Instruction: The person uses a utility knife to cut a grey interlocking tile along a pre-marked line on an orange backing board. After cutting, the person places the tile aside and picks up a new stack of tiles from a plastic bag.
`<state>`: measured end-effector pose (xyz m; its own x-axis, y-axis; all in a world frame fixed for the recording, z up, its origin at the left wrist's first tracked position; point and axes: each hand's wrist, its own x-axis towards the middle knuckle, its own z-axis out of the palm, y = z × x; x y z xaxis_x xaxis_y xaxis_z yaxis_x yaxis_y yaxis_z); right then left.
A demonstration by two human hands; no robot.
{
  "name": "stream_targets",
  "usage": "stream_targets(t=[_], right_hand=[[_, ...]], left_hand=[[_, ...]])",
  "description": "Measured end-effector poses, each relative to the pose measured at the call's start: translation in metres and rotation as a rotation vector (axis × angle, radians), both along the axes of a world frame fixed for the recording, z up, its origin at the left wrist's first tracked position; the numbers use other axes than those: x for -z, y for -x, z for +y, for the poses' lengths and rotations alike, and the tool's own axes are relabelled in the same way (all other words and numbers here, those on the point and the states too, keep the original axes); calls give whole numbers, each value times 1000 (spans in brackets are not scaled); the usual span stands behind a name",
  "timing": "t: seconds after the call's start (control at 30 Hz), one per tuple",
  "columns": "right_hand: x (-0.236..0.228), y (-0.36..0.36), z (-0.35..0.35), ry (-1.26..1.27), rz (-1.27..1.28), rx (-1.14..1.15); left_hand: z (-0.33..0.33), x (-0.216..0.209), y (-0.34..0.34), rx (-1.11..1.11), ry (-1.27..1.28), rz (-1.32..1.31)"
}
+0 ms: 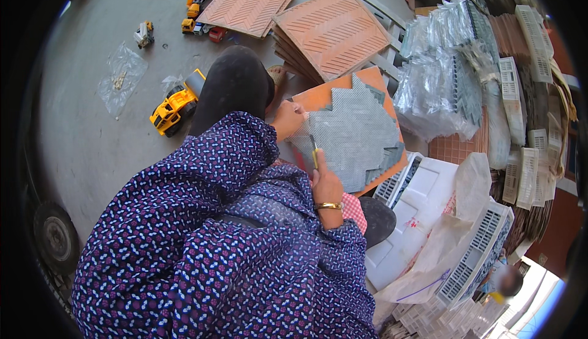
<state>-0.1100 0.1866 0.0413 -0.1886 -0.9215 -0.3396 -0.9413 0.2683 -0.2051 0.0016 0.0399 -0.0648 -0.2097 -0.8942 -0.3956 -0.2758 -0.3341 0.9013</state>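
Since the mesh [358, 124], spread atop the orange board [317, 99], could slip, our left hand [290, 120] seems to pinch its edge for steadiness. Our right hand [327, 187] grips the yellow-handled tool [316, 157].

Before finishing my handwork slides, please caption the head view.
Left hand at the edge of a grey mesh sheet on an orange board, right hand holding a yellow-handled tool over the mesh.

A rough, matt weave is shown by the stepped grey mesh sheet [355, 124], a smoother face by the flat orange board [317, 99]. Metal is suggested in the blade [312, 141] of the slim yellow-handled tool [315, 158]. Crinkled gloss is shown by the clear plastic wrapping [422, 106], polish by the round gold-coloured metal bangle [329, 206].
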Motion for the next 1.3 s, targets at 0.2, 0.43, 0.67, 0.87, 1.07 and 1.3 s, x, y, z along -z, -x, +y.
stream_targets(t=[0.2, 0.43, 0.67, 0.87, 1.07, 1.3], right_hand=[[11, 22, 2, 13, -472, 178], [9, 36, -5, -127, -893, 388], [12, 46, -12, -112, -826, 263], [14, 39, -13, -124, -1000, 373], [8, 23, -7, 13, -661, 238], [10, 9, -17, -50, -539, 252]], left_hand=[[-4, -22, 0, 158, 121, -80], [-3, -46, -4, 470, 143, -100], [-6, -63, -4, 637, 125, -128], [0, -50, -5, 576, 367, -250], [-4, -50, -6, 608, 369, -228], [-7, -55, -7, 563, 303, -162]])
